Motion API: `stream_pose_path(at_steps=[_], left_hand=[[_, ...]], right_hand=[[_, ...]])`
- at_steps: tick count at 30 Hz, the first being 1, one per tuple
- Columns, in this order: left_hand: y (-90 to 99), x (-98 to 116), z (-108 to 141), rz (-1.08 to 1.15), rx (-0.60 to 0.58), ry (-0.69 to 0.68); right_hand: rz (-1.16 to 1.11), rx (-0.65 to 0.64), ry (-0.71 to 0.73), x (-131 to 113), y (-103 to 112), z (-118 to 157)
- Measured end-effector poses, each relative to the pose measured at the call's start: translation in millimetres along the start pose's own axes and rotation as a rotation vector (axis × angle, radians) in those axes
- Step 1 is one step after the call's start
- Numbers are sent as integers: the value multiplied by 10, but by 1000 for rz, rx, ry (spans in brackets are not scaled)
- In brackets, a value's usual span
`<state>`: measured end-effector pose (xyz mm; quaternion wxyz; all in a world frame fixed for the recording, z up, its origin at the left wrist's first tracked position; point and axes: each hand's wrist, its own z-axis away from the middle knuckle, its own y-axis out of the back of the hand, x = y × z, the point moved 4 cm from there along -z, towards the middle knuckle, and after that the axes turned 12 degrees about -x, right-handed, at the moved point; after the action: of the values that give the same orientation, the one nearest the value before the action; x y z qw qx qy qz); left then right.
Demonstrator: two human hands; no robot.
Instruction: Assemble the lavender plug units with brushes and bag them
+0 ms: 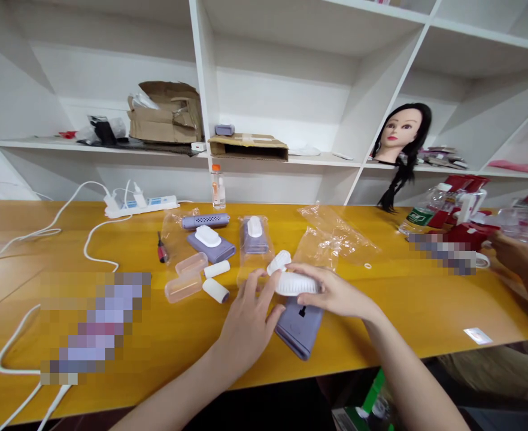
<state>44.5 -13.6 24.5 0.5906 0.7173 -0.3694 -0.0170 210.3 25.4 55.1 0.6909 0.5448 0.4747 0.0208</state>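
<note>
My right hand (338,290) grips a white ribbed oval piece (295,285) between thumb and fingers. Just below that piece lies a flat purple device (299,335) with a small black mark on its face. My left hand (251,314) is at the left end of the ribbed piece, its fingers apart; whether they touch it I cannot tell. A smaller white oval part (279,262) is right behind the fingertips. Farther back sit two more purple devices, one (214,246) bare and one (255,239) on a clear bag, each with a white oval part on top.
Clear pink cases (183,288), white rollers (216,291), a purple perforated tube (205,221) and a screwdriver (161,248) lie to the left. Crumpled plastic bags (318,239) spread behind. A power strip (147,206) and bottle (218,188) stand near the shelves. Another person's hand (518,257) is at right.
</note>
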Motion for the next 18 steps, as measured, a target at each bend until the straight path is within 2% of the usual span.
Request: stream_pose_path(at_steps=[1, 3, 5, 8, 11, 14, 18], left_hand=[[-76, 16, -2, 16, -57, 87], [-256, 108, 4, 34, -204, 191], [-405, 245, -1, 62, -291, 218], [-519, 385, -39, 80, -348, 243], [-464, 389, -63, 89, -353, 246], [-295, 257, -24, 170, -353, 275], [-63, -49, 96, 517, -408, 308]], right_hand=[[12, 84, -54, 107, 0, 23], [87, 339, -154, 317, -16, 72], [186, 530, -209, 474, -88, 98], [277, 539, -224, 605, -225, 53], [231, 521, -229, 692, -240, 21], [55, 586, -279, 839, -174, 36], [-102, 626, -348, 1041, -153, 63]])
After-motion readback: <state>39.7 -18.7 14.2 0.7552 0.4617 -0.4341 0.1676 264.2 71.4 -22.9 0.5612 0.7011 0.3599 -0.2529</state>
